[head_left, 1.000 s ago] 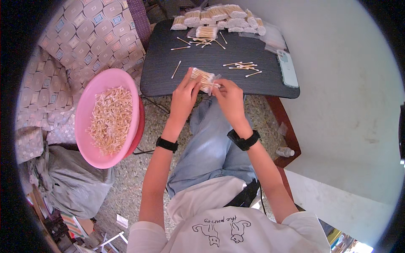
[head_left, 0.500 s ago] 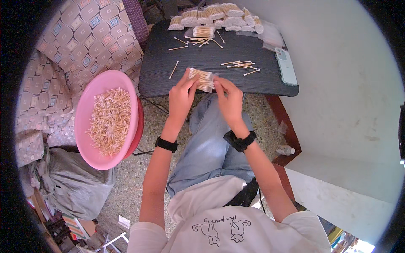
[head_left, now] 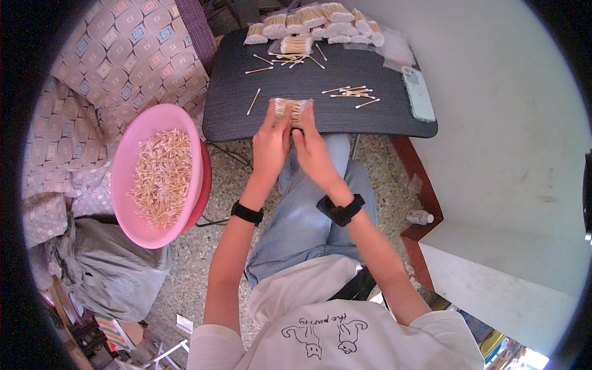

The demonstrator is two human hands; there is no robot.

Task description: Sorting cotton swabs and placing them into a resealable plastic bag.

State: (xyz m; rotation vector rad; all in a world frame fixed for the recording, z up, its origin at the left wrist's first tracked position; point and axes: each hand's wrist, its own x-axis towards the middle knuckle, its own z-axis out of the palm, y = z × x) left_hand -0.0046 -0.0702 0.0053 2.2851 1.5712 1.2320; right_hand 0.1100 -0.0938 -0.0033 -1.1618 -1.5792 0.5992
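A clear bag of cotton swabs (head_left: 290, 106) is held between both hands at the near edge of the black table (head_left: 237, 120). My left hand (head_left: 271, 145) grips its left side, fingers over the front. On its right side, my right hand (head_left: 310, 145) presses with the fingers while the thumb lies low near the bag's bottom. Part of the bag is hidden behind my fingers. One loose cotton swab (head_left: 253, 102) lies left of the bag, and a small scatter of swabs (head_left: 351, 92) lies to the right.
Filled swab bags (head_left: 327, 21) are heaped at the table's back, with one bundle (head_left: 296, 45) and loose swabs before them. Flat clear bags (head_left: 398, 49) and a white phone (head_left: 418, 95) lie at the right. A pink basin (head_left: 123, 185) of swabs stands left.
My right hand has moved left and closed in on the bag's side, turning more upright. The bag sits more level and slightly further left.
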